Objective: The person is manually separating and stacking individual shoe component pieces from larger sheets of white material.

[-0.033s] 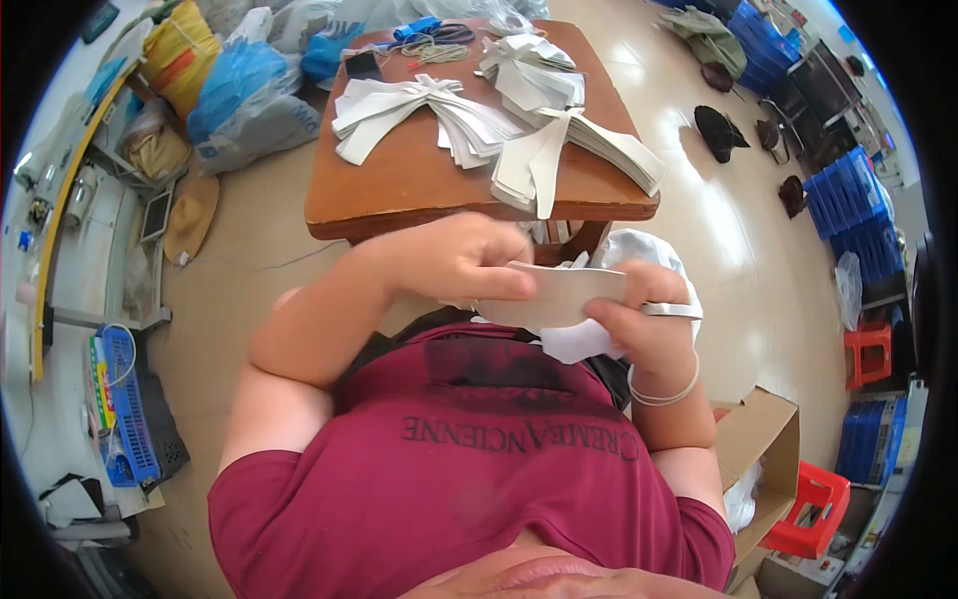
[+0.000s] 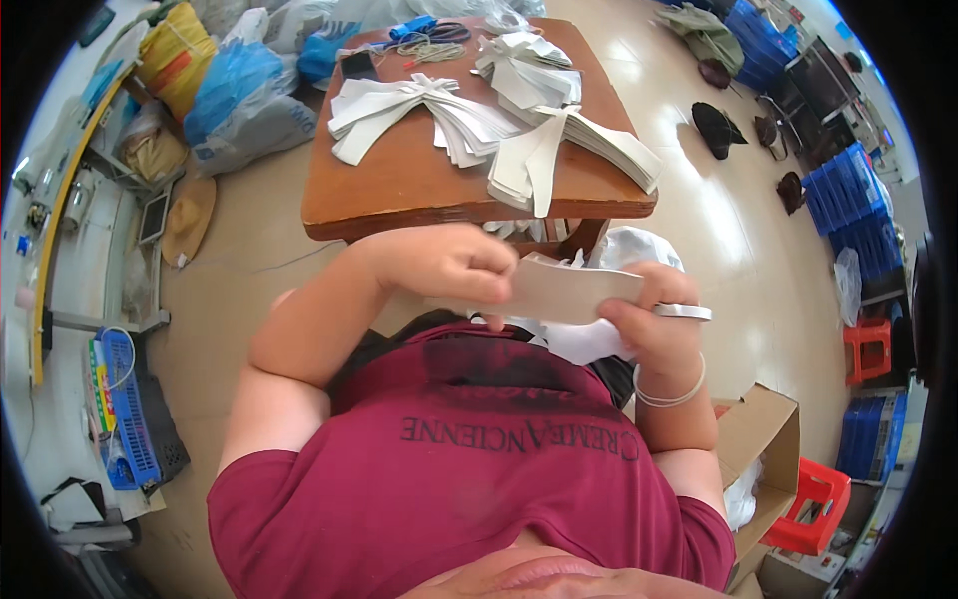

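Observation:
My right hand (image 2: 664,314) grips the right end of a pale, curved flat piece (image 2: 574,290), thumb in front. A slim white strip (image 2: 684,312) pokes out from that hand, and a white band (image 2: 679,397) circles the wrist. Beneath the piece hangs a loose white sheet-like bit (image 2: 584,341), partly covered by it. My left hand (image 2: 464,265) is closed at the piece's left end, its fingers curled; what they hold, if anything, is hidden. Similar pale pieces lie on the wooden table in fanned stacks: left (image 2: 424,110), back (image 2: 529,70) and front right (image 2: 574,150).
Ahead stands the brown wooden table (image 2: 399,205), with a blue tool and coiled cord (image 2: 429,40) at its back. Filled plastic bags (image 2: 249,110) lie to the left. A white bag (image 2: 639,247), a cardboard box (image 2: 763,429) and a red stool (image 2: 813,509) are at the right.
My left hand has shifted a little left along the piece and its thumb has dropped off the front face. My right hand has moved slightly right with the piece.

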Available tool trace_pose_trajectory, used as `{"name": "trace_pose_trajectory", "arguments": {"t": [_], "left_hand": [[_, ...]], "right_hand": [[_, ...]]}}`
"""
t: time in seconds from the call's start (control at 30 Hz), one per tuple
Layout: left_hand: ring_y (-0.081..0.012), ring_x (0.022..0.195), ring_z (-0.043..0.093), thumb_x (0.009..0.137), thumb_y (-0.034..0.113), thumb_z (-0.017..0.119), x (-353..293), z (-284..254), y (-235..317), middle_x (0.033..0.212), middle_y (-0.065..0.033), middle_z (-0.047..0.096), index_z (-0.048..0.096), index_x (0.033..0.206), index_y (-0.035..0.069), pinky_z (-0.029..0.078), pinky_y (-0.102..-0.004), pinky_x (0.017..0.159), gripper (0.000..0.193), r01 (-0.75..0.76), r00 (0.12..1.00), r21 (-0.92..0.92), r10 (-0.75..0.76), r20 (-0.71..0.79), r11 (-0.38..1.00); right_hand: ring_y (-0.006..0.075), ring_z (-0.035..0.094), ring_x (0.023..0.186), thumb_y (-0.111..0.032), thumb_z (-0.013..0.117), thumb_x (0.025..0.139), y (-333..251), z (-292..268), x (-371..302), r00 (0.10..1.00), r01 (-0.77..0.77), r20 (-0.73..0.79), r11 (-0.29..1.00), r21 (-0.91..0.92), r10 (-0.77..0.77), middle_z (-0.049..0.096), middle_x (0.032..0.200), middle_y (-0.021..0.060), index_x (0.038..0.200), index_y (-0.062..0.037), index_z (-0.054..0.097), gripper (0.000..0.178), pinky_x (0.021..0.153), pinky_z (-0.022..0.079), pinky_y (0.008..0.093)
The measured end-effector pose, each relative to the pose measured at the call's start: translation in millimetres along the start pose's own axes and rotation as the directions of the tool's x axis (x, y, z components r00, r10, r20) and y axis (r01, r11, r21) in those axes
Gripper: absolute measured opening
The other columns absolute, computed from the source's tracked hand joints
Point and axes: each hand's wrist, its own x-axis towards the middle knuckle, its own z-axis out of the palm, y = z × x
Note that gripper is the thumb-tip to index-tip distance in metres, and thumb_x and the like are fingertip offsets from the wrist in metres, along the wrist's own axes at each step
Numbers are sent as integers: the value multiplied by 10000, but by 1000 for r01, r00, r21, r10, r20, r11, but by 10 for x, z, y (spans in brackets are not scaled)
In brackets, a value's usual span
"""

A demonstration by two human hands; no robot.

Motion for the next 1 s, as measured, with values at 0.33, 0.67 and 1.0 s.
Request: {"name": "trace_pose_trajectory", "arguments": {"t": [0.33, 0.67, 1.0], "left_hand": [[-172, 887, 661, 827, 141, 698, 121, -215, -509, 981, -138, 694, 593, 1092, -39, 525, -281, 788, 337, 205, 949, -122, -167, 266, 971], [-106, 781, 619, 832, 199, 719, 482, -215, -434, 895, -44, 675, 634, 1040, 28, 499, -265, 725, 282, 292, 837, -275, -384, -391, 916], [-80, 757, 617, 911, 249, 642, 1017, -736, 162, 908, -44, 665, 627, 1054, 9, 512, -243, 672, 279, -41, 657, 15, 39, -753, 999]], "right_hand": [[73, 381, 411, 92, 653, 743, -219, -882, -349, 838, -250, -473, 962, 107, 271, 454, 557, 8, 565, -95, 348, 399, 401, 276, 226], [74, 352, 396, 55, 639, 788, -72, -1279, -458, 740, -368, -615, 930, -29, 273, 401, 513, -3, 615, -83, 407, 320, 389, 225, 228], [60, 406, 466, -171, 726, 782, 589, -1634, 487, 610, -461, -785, 852, -247, 103, 480, 546, -25, 682, -62, 621, 181, 442, 303, 250]]}}
